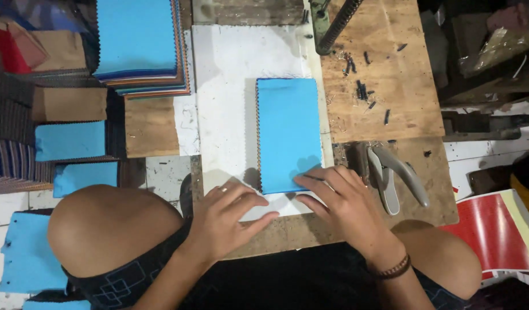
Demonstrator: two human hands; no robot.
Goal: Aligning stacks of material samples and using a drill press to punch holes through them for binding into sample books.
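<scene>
both hands press flat, fingers spread and gripping nothing, left hand (227, 215) and right hand (342, 201), on a rectangular blue fabric swatch stack (288, 133) with zigzag edges, lying on white paper (224, 80) atop the wooden counter (391, 86).

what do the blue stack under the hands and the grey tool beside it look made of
Blue stack: probably fabric swatches, matte, with zigzag pinked edges. Grey tool: likely metal, dull smooth finish, two curved lever handles. Right hand touches the stack's lower edge; left hand rests just beside it.
</scene>
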